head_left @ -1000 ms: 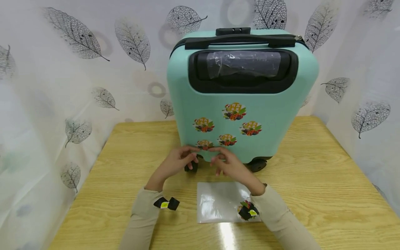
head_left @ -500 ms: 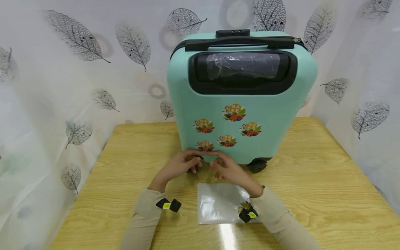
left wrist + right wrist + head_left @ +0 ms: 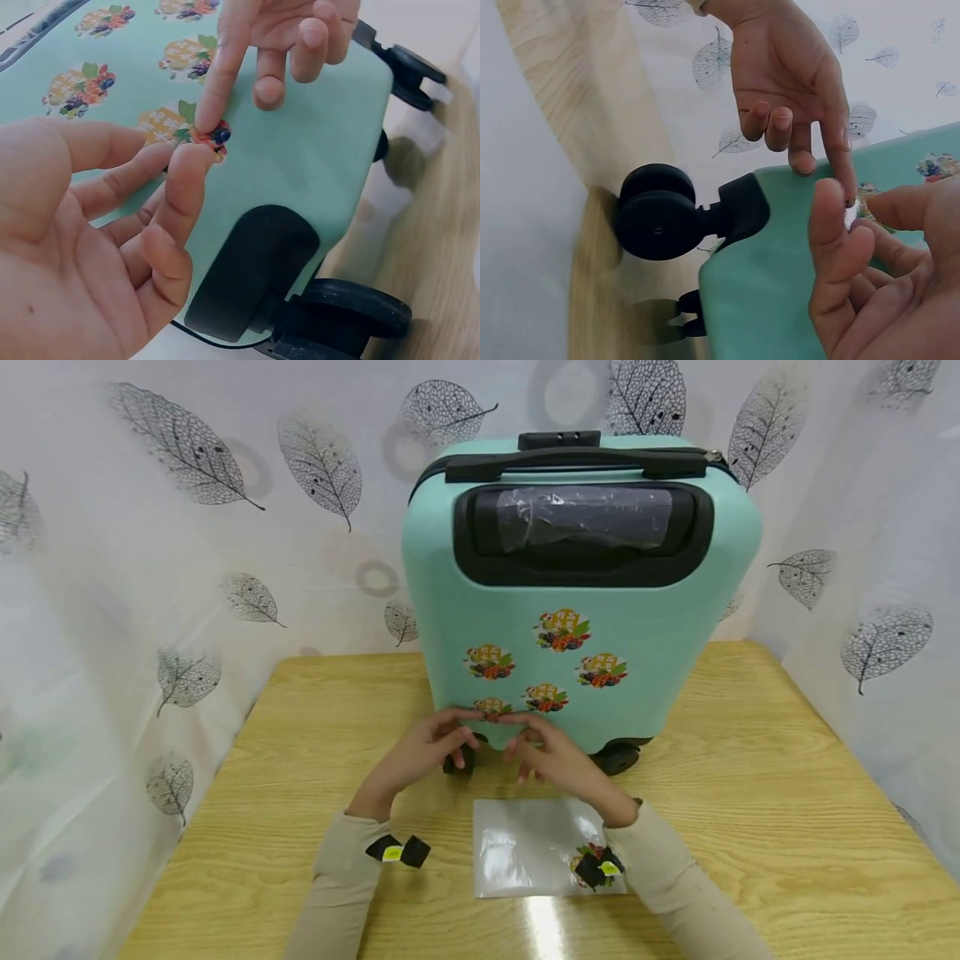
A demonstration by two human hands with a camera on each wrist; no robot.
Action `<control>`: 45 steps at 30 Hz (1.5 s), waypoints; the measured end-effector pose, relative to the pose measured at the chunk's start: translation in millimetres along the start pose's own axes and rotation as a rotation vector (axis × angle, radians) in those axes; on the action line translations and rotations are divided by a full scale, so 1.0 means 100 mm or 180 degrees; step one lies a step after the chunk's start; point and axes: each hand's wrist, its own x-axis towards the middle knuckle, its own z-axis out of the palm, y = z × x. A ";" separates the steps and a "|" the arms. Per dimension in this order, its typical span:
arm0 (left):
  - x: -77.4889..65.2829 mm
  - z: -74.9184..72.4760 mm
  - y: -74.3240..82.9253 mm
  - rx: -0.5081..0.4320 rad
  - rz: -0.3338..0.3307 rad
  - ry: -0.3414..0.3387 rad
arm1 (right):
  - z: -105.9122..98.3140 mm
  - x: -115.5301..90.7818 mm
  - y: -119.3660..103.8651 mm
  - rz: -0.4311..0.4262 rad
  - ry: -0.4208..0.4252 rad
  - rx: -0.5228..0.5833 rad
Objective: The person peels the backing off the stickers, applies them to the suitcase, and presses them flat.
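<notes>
A mint green suitcase (image 3: pixel 615 610) stands upright on the table, with several round fruit stickers on its face. Both hands meet at the lowest left sticker (image 3: pixel 491 704). The left hand (image 3: pixel 422 752) touches that sticker's lower edge with an extended index finger, its other fingers loosely bent. From the other side the right hand (image 3: pixel 558 762) does the same, its index fingertip on the printed fruit in the left wrist view. The fingertips partly cover the sticker (image 3: pixel 161 124). Neither hand grips anything.
A pale glossy sheet (image 3: pixel 517 835) lies on the wooden table (image 3: pixel 300 760) before the suitcase, a fruit sticker on its right end, partly behind the right wrist's black strap. Black wheels (image 3: pixel 618 757) support the suitcase. A leaf-patterned curtain (image 3: pixel 337 568) hangs behind.
Both hands' fingertips slid slightly down past the sticker's lower edge half a second ago, and are now back up on it. The suitcase and sheet stay in place.
</notes>
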 end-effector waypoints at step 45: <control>0.07 0.07 -0.17 -0.0238 -0.0151 -0.0447 | 0.05 -0.04 0.14 0.0101 -0.0133 0.0267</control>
